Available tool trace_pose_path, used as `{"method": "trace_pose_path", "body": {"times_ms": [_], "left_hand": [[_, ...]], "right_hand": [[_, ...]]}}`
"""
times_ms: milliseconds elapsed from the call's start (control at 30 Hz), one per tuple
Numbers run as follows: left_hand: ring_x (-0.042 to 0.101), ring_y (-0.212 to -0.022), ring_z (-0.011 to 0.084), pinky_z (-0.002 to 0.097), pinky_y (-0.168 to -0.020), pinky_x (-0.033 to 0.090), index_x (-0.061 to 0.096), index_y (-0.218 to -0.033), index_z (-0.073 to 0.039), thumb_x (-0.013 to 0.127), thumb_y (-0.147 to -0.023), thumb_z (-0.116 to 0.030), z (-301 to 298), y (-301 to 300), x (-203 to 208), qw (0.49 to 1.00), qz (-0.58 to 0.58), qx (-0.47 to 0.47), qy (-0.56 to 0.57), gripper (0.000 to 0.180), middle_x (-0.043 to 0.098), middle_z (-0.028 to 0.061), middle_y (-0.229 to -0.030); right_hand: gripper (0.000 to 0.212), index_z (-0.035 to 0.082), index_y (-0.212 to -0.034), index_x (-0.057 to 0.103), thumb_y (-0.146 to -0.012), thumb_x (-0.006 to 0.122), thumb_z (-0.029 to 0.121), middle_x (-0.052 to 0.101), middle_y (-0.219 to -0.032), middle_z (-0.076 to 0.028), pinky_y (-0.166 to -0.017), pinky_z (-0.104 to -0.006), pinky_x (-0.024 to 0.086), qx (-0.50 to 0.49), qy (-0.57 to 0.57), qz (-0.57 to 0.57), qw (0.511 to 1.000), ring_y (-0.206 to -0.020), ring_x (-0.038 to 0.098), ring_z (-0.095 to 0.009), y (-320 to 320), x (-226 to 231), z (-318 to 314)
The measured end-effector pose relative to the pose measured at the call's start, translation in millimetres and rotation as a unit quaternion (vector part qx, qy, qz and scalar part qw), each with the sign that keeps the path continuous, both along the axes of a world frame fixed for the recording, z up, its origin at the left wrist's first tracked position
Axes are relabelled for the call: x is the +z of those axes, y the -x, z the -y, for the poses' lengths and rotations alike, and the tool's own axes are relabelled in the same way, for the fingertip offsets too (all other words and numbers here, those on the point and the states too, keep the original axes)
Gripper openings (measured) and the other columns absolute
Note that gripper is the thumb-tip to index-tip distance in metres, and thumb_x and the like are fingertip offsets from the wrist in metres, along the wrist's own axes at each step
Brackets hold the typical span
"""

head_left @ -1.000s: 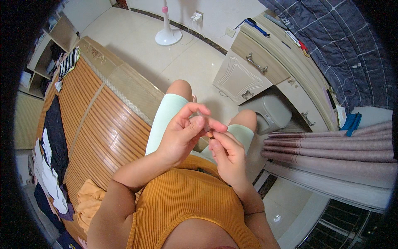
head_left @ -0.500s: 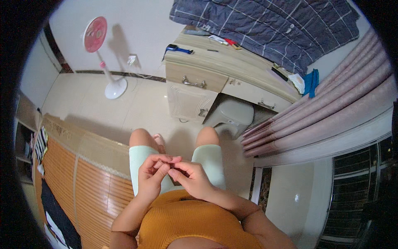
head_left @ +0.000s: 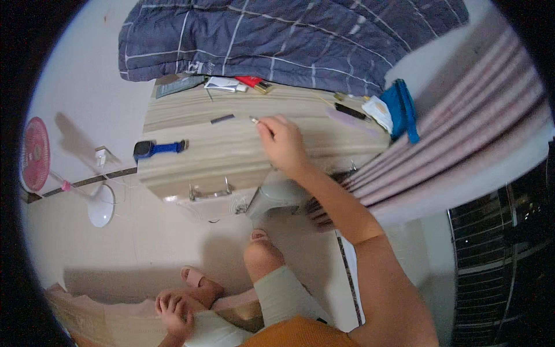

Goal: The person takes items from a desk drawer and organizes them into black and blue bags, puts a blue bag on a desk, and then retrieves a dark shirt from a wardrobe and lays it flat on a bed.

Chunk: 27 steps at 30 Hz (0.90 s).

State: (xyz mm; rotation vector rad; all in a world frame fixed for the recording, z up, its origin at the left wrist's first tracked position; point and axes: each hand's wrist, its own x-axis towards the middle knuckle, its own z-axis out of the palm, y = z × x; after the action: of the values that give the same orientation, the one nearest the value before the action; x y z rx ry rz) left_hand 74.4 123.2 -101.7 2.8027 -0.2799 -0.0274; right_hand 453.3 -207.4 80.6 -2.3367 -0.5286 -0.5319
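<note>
My right hand (head_left: 280, 140) reaches out over the pale wood-grain desk (head_left: 202, 132), fingers pinched together. At its fingertips sits a small silvery piece (head_left: 254, 120), too small and blurred to name for certain. Just left of it on the desktop lies a thin dark grey strip (head_left: 222, 119). My left hand (head_left: 176, 312) rests over my left knee with its fingers spread and nothing visible in them. A smartwatch with a blue strap (head_left: 159, 148) lies near the desk's left end.
A dark checked quilt (head_left: 260, 40) covers the desk's far side, with white tubes (head_left: 225, 85) and a red packet (head_left: 250, 82) before it. At right are a black pen-like stick (head_left: 350, 111), a blue pouch (head_left: 400, 110) and a curtain (head_left: 439, 139). A pink fan (head_left: 36, 153) stands left.
My hands were together above my lap. They have parted: the right has moved forward over the desk, the left down onto my knee. The view has shifted toward the desk.
</note>
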Motion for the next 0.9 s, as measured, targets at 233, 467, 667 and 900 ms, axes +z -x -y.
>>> {"method": "trace_pose_path", "body": {"times_ms": [233,467,667,900], "left_hand": [[0.039,-0.108,0.0406,0.0562,-0.092,0.025,0.061,-0.093,-0.004,0.052,-0.07,-0.035,-49,-25,54,0.986,-0.127,0.037,0.101,0.039,0.051,0.0176,-0.107],[0.041,-0.105,0.0334,0.0466,-0.089,0.032,0.063,-0.097,-0.013,0.058,-0.074,-0.033,-29,-33,55,0.979,-0.152,0.093,0.096,0.031,0.053,0.0112,-0.108],[0.039,-0.113,0.0317,0.0462,-0.095,0.032,0.057,-0.113,-0.009,0.059,-0.077,-0.036,14,-65,72,0.898,-0.379,0.219,-0.037,0.045,0.05,0.0137,-0.116],[0.043,-0.11,0.0314,0.0447,-0.094,0.034,0.061,-0.104,-0.007,0.054,-0.079,-0.023,78,-62,195,0.881,-0.398,0.219,0.133,0.031,0.054,0.0129,-0.113]], "right_hand": [[0.02,0.003,-0.099,0.061,-0.084,0.054,0.014,0.055,-0.094,-0.016,-0.077,-0.0401,0.043,-0.019,0.203,0.013,0.979,-0.088,0.053,-0.033,-84,1,-2],[0.036,0.003,-0.119,0.051,-0.083,0.055,0.01,0.046,-0.12,-0.019,-0.094,-0.0469,0.034,-0.05,0.313,-0.078,0.945,-0.111,0.042,-0.037,-70,27,-14],[0.043,-0.001,-0.12,0.048,-0.081,0.059,0.014,0.046,-0.117,-0.02,-0.093,-0.0453,0.034,0.082,0.148,-0.179,0.969,-0.107,0.044,-0.036,-25,51,-73],[0.056,0.004,-0.119,0.049,-0.071,0.071,0.021,0.045,-0.118,-0.017,-0.092,-0.0442,0.034,0.218,0.159,-0.226,0.936,-0.109,0.042,-0.036,-3,80,-180]]}}
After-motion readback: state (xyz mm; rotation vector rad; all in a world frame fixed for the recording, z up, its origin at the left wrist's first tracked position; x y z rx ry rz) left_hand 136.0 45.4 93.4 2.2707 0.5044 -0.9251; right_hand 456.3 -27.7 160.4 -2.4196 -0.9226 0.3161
